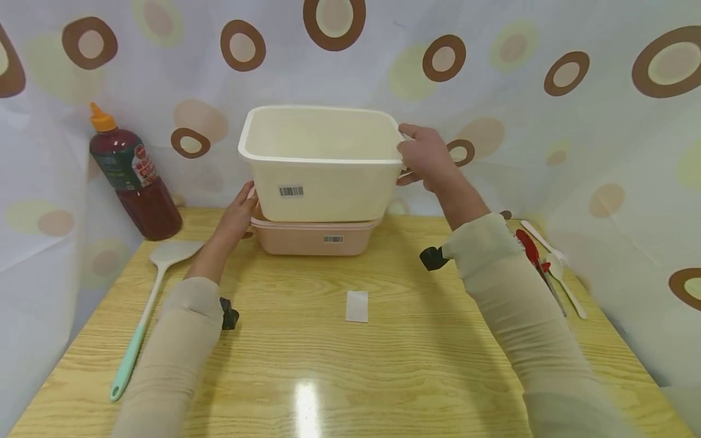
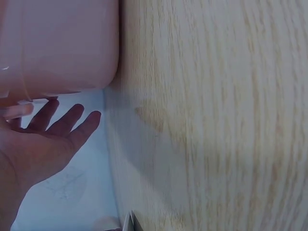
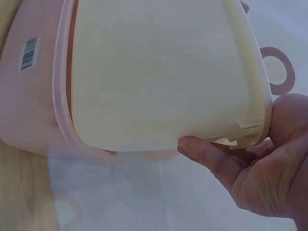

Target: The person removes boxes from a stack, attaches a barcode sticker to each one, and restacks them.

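A cream plastic bin (image 1: 323,191) is tilted, its lower part inside the rim of a pink plastic bin (image 1: 296,239) on the table. My right hand (image 1: 429,155) grips the cream bin at the right end of its rim. In the right wrist view, that hand (image 3: 267,166) has its thumb and fingers around the rim's edge. My left hand (image 1: 235,216) is at the left end of the pink bin. Its fingers (image 2: 65,120) are extended in the left wrist view, with a fingertip at the underside of the pink bin's rim.
A sauce bottle (image 1: 137,182) with an orange cap stands at the back left. A long turner (image 1: 145,313) lies along the left side. A white paper piece (image 1: 357,306) lies mid-table. Red-handled utensils (image 1: 528,246), a white fork (image 1: 542,240) and a white spoon (image 1: 564,283) are at right.
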The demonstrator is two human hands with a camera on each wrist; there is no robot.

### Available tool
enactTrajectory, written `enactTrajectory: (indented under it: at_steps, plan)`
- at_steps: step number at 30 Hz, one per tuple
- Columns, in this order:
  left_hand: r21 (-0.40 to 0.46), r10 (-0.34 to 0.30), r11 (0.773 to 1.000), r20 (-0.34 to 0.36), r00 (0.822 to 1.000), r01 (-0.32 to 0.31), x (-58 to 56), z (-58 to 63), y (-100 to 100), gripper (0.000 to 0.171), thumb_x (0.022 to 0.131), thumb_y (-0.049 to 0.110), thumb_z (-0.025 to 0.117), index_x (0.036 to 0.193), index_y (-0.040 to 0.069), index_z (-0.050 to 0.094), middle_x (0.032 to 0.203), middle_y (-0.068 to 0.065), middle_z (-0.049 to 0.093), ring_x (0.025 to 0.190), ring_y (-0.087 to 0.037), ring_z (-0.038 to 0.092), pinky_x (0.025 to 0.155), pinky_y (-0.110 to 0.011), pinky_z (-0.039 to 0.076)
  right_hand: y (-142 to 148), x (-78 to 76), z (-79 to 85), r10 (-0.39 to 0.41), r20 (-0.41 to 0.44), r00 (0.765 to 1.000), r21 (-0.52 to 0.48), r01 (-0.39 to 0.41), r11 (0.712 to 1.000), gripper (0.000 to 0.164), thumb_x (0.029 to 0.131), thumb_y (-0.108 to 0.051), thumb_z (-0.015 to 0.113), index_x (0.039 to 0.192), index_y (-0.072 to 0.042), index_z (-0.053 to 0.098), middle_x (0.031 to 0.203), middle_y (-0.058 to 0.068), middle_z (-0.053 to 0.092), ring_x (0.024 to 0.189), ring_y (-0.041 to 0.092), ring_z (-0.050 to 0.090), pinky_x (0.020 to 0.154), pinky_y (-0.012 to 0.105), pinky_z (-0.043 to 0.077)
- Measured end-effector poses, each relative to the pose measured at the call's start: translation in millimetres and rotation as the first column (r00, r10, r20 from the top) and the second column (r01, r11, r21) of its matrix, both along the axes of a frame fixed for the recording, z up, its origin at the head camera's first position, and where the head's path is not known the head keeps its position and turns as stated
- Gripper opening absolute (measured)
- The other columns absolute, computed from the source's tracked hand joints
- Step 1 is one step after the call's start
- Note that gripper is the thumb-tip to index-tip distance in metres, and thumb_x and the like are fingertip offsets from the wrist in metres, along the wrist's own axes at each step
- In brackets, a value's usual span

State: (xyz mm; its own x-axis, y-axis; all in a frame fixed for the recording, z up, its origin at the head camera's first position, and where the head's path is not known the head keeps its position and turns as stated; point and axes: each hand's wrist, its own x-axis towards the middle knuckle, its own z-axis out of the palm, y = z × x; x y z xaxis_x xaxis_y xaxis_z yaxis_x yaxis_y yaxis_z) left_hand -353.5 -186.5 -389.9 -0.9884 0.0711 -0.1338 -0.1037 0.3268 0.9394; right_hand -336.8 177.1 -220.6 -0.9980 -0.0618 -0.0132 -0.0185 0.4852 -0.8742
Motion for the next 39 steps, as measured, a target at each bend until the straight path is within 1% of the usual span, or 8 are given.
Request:
enactTrajectory:
  at_steps: [8,12,21,25,29,33,36,39]
  plan:
    - [0.017,-0.001,1.000,-0.001,1.000,0.001,1.4,0.5,6.5,0.055,0.105,0.062,0.016,0.158,0.055,0.003,0.172,-0.002,0.010,0.149,-0.043,0.030,0.110,-0.071,0.035,-11.9,-1.9,-19.6,0.018,0.005,1.000,-0.065,-0.018,0.998,0.062,0.103,-0.013,0.038,0.163,-0.013,0.021,0.135,0.024,0.062,0.076,0.017,0.071,0.066,0.033,0.063]
    - [0.016,0.007,1.000,-0.016,1.000,-0.007,0.2,2.6,8.8,0.053,0.107,0.057,0.018,0.158,0.056,0.004,0.172,-0.003,0.011,0.150,-0.043,0.030,0.109,-0.072,0.036,-13.0,-5.1,-30.4,-0.010,0.002,1.000,-0.047,0.010,0.999,0.063,0.102,-0.012,0.037,0.163,-0.015,0.021,0.130,0.024,0.063,0.077,0.018,0.070,0.065,0.033,0.063]
    - [0.056,0.070,0.996,-0.016,0.997,-0.069,0.4,-0.2,16.2,0.057,0.108,0.050,0.018,0.163,0.035,0.015,0.168,-0.013,0.023,0.145,-0.042,0.034,0.107,-0.069,0.039,-17.0,-12.3,-63.8,-0.033,0.009,0.999,0.045,0.033,0.998,0.065,0.096,-0.009,0.038,0.160,-0.016,0.034,0.138,0.022,0.059,0.104,0.033,0.069,0.066,0.037,0.063]
    - [0.115,0.080,0.990,-0.010,0.997,-0.078,1.6,-1.9,19.3,0.056,0.108,0.044,0.016,0.163,0.033,0.014,0.167,-0.014,0.023,0.144,-0.041,0.034,0.107,-0.069,0.039,-17.0,-11.7,-75.4,-0.041,-0.017,0.999,0.106,0.043,0.993,0.066,0.092,-0.007,0.039,0.158,-0.013,0.037,0.140,0.021,0.060,0.104,0.033,0.069,0.068,0.040,0.063]
    - [0.157,0.103,0.982,0.004,0.995,-0.102,3.0,-0.7,20.2,0.059,0.108,0.051,0.014,0.163,0.031,0.015,0.165,-0.015,0.027,0.144,-0.039,0.035,0.108,-0.067,0.039,-17.8,-13.0,-82.7,-0.054,-0.079,0.995,0.262,0.073,0.962,0.065,0.091,-0.010,0.041,0.156,-0.012,0.041,0.135,0.017,0.065,0.093,0.025,0.068,0.063,0.028,0.059]
    - [0.174,0.106,0.979,0.010,0.994,-0.106,2.1,-1.4,21.1,0.060,0.107,0.055,0.016,0.163,0.034,0.012,0.166,-0.013,0.025,0.146,-0.038,0.033,0.111,-0.067,0.037,-16.8,-12.8,-91.3,-0.058,-0.129,0.990,0.411,0.106,0.906,0.058,0.091,-0.015,0.041,0.148,-0.014,0.052,0.124,0.014,0.071,0.075,0.023,0.054,0.054,0.027,0.037]
    - [0.177,0.098,0.979,0.005,0.995,-0.098,2.4,-1.3,21.3,0.060,0.107,0.058,0.017,0.163,0.039,0.008,0.170,-0.009,0.018,0.150,-0.037,0.030,0.112,-0.068,0.035,-15.0,-11.5,-98.5,-0.045,-0.139,0.989,0.452,0.104,0.886,0.054,0.093,-0.017,0.040,0.145,-0.015,0.056,0.122,0.013,0.069,0.076,0.026,0.049,0.059,0.033,0.038]
    - [0.212,0.096,0.973,0.012,0.995,-0.096,3.7,-1.5,21.7,0.062,0.105,0.061,0.017,0.163,0.041,0.008,0.171,-0.006,0.016,0.151,-0.036,0.028,0.114,-0.067,0.032,-14.1,-10.1,-104.3,-0.030,-0.146,0.989,0.461,0.095,0.882,0.056,0.094,-0.019,0.039,0.148,-0.015,0.052,0.132,0.014,0.066,0.095,0.032,0.056,0.074,0.042,0.046]
